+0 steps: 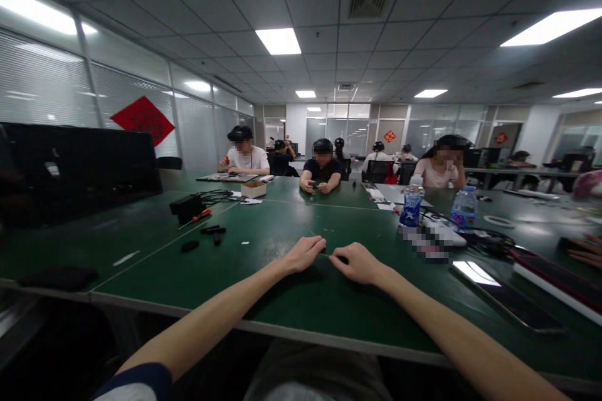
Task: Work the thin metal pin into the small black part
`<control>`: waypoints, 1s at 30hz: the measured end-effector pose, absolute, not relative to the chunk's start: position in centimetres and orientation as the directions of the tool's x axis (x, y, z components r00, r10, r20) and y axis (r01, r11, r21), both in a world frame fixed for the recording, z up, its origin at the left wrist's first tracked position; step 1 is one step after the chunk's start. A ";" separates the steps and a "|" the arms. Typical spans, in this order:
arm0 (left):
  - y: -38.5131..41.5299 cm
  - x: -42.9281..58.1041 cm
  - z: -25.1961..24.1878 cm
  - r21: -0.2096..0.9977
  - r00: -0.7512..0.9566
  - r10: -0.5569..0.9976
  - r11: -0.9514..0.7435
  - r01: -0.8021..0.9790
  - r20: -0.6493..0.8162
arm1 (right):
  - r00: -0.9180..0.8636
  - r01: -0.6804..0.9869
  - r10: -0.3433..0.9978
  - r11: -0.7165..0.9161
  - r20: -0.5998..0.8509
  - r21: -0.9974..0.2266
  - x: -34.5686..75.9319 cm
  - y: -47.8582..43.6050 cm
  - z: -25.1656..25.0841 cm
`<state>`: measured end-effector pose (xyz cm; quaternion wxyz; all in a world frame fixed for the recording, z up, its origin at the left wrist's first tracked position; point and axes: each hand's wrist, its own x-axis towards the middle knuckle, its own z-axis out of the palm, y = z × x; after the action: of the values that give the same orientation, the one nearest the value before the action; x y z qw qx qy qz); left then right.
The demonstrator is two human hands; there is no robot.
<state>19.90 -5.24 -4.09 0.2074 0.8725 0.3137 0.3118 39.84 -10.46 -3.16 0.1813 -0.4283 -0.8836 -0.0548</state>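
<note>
A long green table (263, 244) is covered with things: a red screwdriver (197, 217) and a black box (187, 208) are laid on the left, and two water bottles (412, 202) are stood on the right.

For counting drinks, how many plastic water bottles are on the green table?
2: a blue-labelled bottle and, to its right, a second bottle, both on the table. More may be hidden.

Left arm (202, 319) and right arm (451, 332) bare, stretched far forward from bottom corners, slanting in to middle. Left hand (301, 255) and right hand (358, 263) close together, not touching, backs up. Fingers (317, 243) curled in, tips pointing at other hand. Both wrists low, bent a little. Dark sleeve (136, 382) on left arm, near shoulder.
</note>
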 end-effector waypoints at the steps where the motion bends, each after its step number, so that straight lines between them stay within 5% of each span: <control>1: -5.1 19.9 -4.2 0.568 0.605 0.678 -0.714 0.409 0.418 | -0.565 0.778 0.737 0.626 0.371 -0.058 39.9 -10.4 -3.2; 11: -4.7 19.8 -4.6 0.681 0.519 0.762 -0.616 0.396 0.388 | -0.530 0.797 0.758 0.598 0.379 -0.082 39.9 -10.5 -2.9; 30: -4.3 19.6 -5.0 0.709 0.467 0.768 -0.615 0.345 0.439 | -0.453 0.853 0.807 0.516 0.379 -0.077 40.2 -10.1 -3.1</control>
<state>19.60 -4.32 -4.96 0.2737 0.8114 0.3430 0.3862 40.23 -10.10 -3.08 0.1874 -0.4880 -0.8502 -0.0621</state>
